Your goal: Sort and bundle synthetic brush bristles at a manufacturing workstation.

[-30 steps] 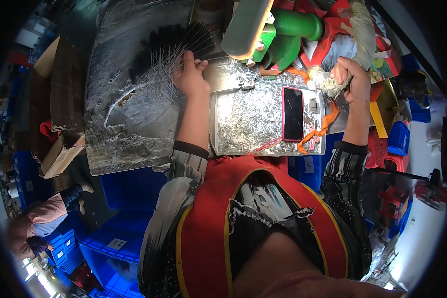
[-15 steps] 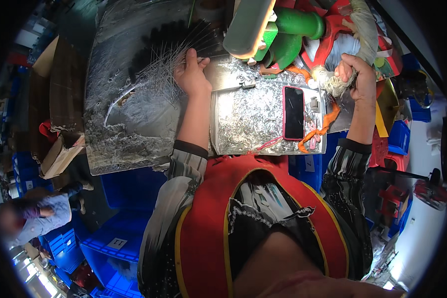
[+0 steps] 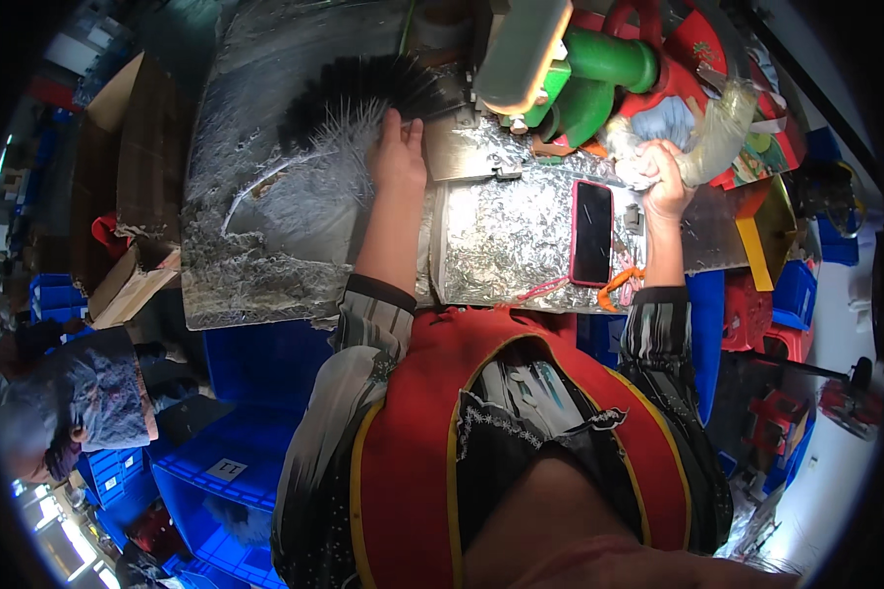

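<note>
Head view. The left hand (image 3: pixel 398 157) lies flat on the bench (image 3: pixel 265 59), fingers (image 3: pixel 395 128) extended and pressing on the base of a fan of feathers (image 3: pixel 344 118). The fan spreads leftward from the hand: black feathers at the top edge, white feathers (image 3: pixel 314 177) below them, all lying on the grey metal surface. The right hand (image 3: pixel 658 177) is raised at the right side of the bench, fingers closed around a crumpled clear plastic bag (image 3: pixel 712 137). Between the two hands lies a foil-covered panel (image 3: pixel 506 240); a phone in a red case (image 3: pixel 591 233) rests on its right part. A green machine part (image 3: pixel 599 74) stands behind the panel.
</note>
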Motion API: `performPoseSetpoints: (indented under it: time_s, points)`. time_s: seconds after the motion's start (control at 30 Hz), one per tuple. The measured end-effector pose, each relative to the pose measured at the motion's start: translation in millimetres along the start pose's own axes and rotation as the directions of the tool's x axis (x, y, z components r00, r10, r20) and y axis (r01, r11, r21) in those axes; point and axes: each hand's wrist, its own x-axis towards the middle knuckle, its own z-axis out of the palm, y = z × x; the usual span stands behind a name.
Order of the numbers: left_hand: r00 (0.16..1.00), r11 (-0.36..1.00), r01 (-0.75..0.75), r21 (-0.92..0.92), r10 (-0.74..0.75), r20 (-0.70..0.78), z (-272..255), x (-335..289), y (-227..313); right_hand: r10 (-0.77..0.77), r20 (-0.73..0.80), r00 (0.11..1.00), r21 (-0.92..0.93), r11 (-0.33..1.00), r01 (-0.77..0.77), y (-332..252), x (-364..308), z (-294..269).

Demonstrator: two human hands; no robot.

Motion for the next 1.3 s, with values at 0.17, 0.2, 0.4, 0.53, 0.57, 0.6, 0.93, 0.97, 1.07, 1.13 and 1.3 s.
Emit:
performPoseSetpoints:
  time_s: [0.17,0.2,0.4,0.53,0.57,0.6,0.93,0.97,1.07,1.13,1.3]
  points:
    - [0.975,0.991,0.123,0.045,-0.129,0.18,-28.9,-19.3,18.6,-0.008,-0.059,0.998,0.034,0.999,0.01,3.7,-2.1,-5.8]
    - [0.952,0.97,0.133,0.202,-0.181,0.245,-29.5,-30.8,29.9,-0.047,-0.06,0.997,0.078,0.996,0.052,6.7,-2.2,-5.5]
    - [0.888,0.277,-0.46,0.843,0.137,0.439,-17.4,-66.4,74.0,-0.038,-0.126,0.991,0.112,0.992,0.052,7.8,-1.0,-3.3]
    - [0.722,-0.682,-0.263,0.683,0.33,0.608,-16.0,-28.8,74.8,-0.049,-0.087,0.995,0.087,0.995,0.056,4.1,-2.5,-1.3]
    - [0.825,-0.721,-0.147,0.678,0.288,0.485,-17.2,-22.7,75.2,-0.038,-0.088,0.995,0.079,0.996,0.045,5.4,-3.4,-1.7]
    - [0.819,-0.725,-0.158,0.671,0.283,0.498,-17.5,-18.0,74.3,-0.032,-0.097,0.995,0.064,0.997,0.038,7.7,-3.2,-4.4]
    - [0.841,-0.55,-0.297,0.78,0.237,0.487,-19.8,-8.9,129.9,0.011,-0.216,0.976,0.069,0.998,0.004,23.2,-8.7,-10.5]
    - [0.836,-0.467,-0.356,0.809,0.228,0.499,-24.7,-7.5,141.6,0.026,-0.237,0.971,0.069,0.998,-0.01,20.8,-9.1,-8.3]
    - [0.831,-0.308,-0.435,0.846,0.224,0.509,-31.3,-16.5,175.7,0.071,-0.29,0.954,0.044,0.997,-0.06,13.5,-10.1,-3.7]
    - [0.839,-0.235,-0.465,0.854,0.193,0.509,-36.8,-19.7,200.7,0.082,-0.279,0.957,0.002,0.996,-0.084,7.5,-9.7,-2.7]
    - [0.749,-0.513,-0.36,0.779,0.338,0.569,-74.1,8.9,261.9,0.03,-0.309,0.951,-0.024,0.999,-0.039,18.2,-11.9,-10.0]
